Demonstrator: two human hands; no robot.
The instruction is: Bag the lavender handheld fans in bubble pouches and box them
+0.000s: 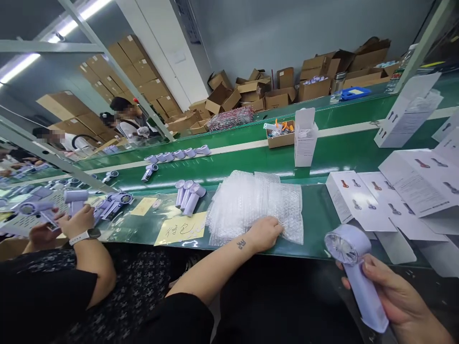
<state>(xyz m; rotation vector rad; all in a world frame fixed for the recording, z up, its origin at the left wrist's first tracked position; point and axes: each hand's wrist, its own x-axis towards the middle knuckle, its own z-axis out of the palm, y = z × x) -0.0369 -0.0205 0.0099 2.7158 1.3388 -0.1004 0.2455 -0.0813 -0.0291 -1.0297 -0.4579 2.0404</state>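
My right hand [398,291] holds a lilac handheld fan [369,291] by its handle, its round grille tilted up to the left. Fingers curled, my left hand [267,234] grips the near edge of a bubble wrap bag [292,220]; the fingertips are partly hidden. That bag belongs to a loose pile of clear bubble wrap bags [240,200] at the bench's front edge. Left of the pile, several lilac fans [190,196] lie side by side. A yellow paper [179,231] with handwriting and small white pieces lies in front of them.
White printed boxes [373,196] with open flaps lie at the right. One upright white box [304,143] stands beside a small carton [281,138] on the green conveyor [244,160]. A row of fans [179,154] lies farther back. A co-worker's hands [77,222] hold fans at left.
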